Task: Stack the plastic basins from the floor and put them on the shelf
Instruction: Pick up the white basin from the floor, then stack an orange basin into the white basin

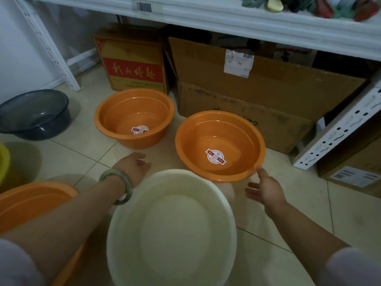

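Both hands are open and empty right now: the left hand (134, 166) hovers just past the far rim of the white basin (171, 230) and the right hand (265, 189) sits by the rim of the nearer orange basin (219, 145), probably lining up a two-sided grab for nesting. Another orange basin (134, 117) waits beyond the left hand, one more (33, 201) sits under the left forearm, all on the floor (288, 203), with the shelf (247, 19) up beyond both hands.

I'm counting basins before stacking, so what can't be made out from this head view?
- Yellow basin: cut off by the left edge; only a sliver shows.
- Orange basin at lower left: partly hidden by the left arm and cut off by the edge.
- White basin: near rim cut off at the bottom.
- Basin sticker: print too small to read.
- Shelf items: blurred, cut off at the top.
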Available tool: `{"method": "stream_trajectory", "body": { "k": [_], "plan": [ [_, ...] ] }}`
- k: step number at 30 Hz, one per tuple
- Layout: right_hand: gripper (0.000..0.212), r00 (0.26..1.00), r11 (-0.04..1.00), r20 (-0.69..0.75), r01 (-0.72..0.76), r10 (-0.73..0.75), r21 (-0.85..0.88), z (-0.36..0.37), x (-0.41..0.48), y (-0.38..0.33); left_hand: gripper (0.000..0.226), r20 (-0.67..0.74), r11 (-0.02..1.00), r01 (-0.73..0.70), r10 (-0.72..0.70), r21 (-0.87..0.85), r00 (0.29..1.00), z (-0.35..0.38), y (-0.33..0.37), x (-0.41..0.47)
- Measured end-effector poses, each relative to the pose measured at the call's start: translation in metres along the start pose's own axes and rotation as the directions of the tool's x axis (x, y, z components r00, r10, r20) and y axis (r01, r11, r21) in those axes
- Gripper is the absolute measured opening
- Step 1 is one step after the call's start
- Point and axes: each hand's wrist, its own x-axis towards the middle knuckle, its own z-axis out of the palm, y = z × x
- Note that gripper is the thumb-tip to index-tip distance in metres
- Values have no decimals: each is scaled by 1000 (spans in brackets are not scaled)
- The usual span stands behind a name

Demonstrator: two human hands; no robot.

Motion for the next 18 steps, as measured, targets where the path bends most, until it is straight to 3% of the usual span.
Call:
{"method": "stream_trajectory", "body": {
  "k": [3,7,11,18],
  "plan": [
    [50,996,998,-55,66,-65,23,-4,22,-16,50,15,994,0,2,-106,1000,14,28,16],
    [59,994,995,-61,91,-89,33,-5,40,-26,62,90,961,72,-49,-268,995,40,54,38],
    [50,992,992,-19,122,-121,19,-4,44,-25,53,189,920,131,-63,-369,980,66,66,56],
    [45,989,985,3,146,-147,92,-10,42,-30,45,136,805,167,-108,-569,985,75,73,68]
  ]
}}
